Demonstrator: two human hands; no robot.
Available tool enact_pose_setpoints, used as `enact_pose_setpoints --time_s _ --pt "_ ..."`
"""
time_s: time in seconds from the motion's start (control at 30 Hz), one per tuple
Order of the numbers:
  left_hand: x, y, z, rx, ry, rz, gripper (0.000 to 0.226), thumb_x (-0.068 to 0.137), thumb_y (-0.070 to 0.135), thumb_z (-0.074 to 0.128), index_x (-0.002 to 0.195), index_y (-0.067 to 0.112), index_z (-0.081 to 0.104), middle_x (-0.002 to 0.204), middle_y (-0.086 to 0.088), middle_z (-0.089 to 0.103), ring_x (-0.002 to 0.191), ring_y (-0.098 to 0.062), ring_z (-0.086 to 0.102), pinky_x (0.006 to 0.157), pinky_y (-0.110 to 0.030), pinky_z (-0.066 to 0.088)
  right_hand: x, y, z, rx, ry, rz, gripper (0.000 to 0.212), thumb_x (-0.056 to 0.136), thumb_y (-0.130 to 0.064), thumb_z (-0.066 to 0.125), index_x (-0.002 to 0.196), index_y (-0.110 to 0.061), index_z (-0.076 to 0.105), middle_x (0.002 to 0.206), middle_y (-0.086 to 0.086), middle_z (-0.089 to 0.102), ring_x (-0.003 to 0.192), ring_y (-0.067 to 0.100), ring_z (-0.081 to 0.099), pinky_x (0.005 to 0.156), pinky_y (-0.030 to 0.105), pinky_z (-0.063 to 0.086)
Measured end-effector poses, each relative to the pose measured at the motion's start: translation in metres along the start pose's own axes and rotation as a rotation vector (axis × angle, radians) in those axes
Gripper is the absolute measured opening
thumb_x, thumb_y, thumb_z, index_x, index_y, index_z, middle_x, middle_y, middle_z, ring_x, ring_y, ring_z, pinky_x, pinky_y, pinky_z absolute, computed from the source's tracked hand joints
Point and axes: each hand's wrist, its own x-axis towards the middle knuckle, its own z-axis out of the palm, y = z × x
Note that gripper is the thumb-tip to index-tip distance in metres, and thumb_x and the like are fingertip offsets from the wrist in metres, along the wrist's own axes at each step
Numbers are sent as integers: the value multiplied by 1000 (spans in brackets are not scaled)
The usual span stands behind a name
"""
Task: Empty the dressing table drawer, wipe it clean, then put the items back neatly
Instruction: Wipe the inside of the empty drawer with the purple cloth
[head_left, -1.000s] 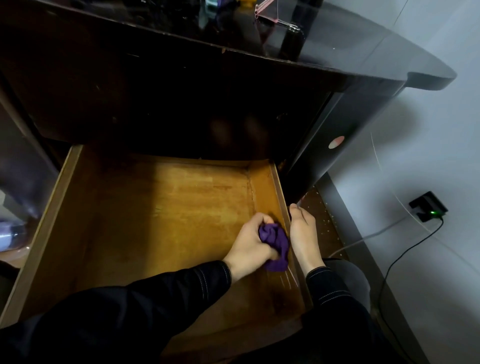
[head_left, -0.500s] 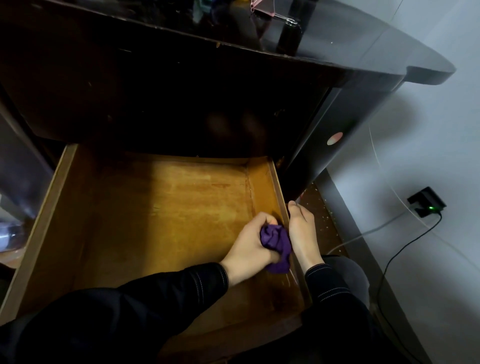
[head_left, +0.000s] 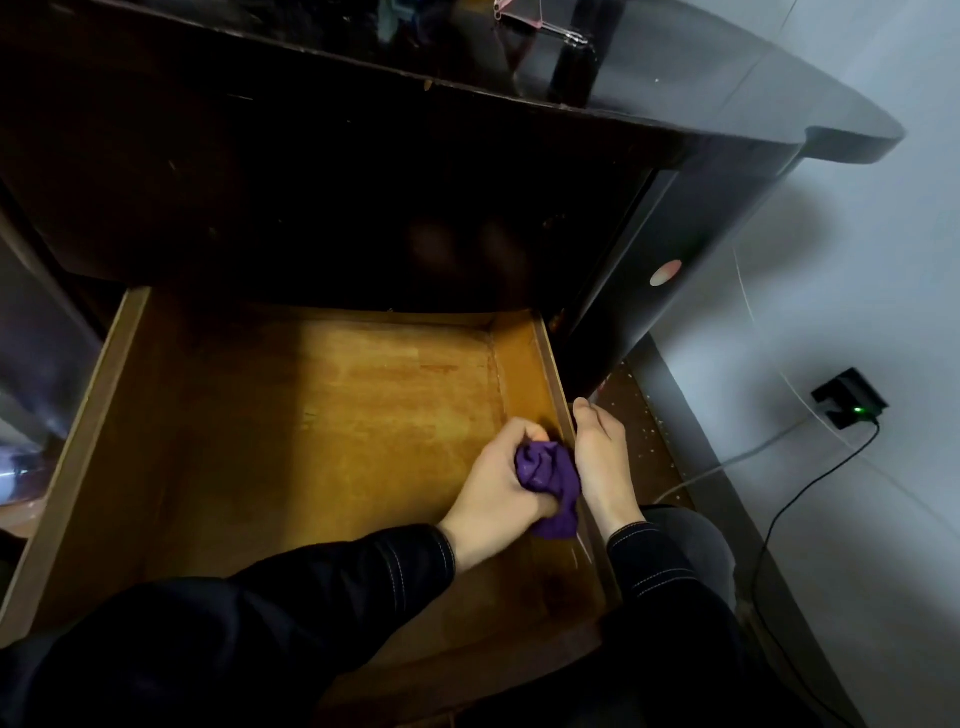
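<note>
The drawer (head_left: 124, 395) is amber-orange wood, streaky and mottled. The cloth (head_left: 550, 473) is deep purple. Both sleeves (head_left: 654, 561) are black with pale stitching. The dressing table's surface (head_left: 727, 88) is glossy black; a green light (head_left: 860, 411) glows on the black plug.

Dim room. Pale grey wall (head_left: 857, 260) at right, shadowed near the furniture. Black plug adapter (head_left: 849, 397) on it, green light lit; black cable (head_left: 795, 504) and grey cable (head_left: 727, 465) trail down. Speckled brown floor (head_left: 644, 431) beneath.
</note>
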Motion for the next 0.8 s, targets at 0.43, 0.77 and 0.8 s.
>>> enact_pose_setpoints --time_s 0.43,0.77,0.8 --pt "-9 -6 4 36 -5 2 46 60 -5 72 93 18 51 80 7 59 74 -10 56 65 -25 46 -2 -3 0 -3 -29 -20 24 107 -34 43 102 -19 60 105 11 64 109 35 61 107 58 44" --pt "-17 -9 7 104 -90 -68 50 57 -3 81 96 13 54 89 1 64 85 -19 63 75 -34 54 -2 -3 -2 -21 -29 13 36 107 -40 41 97 -16 66 99 11 71 101 32 65 102 55 49" --pt "-16 -2 8 63 -75 -33 49 56 0 80 95 14 54 85 6 63 80 -14 61 70 -29 52 -2 -3 -1 -12 -25 18 34 106 -39 43 105 -15 66 109 13 70 108 33 64 105 56 47"
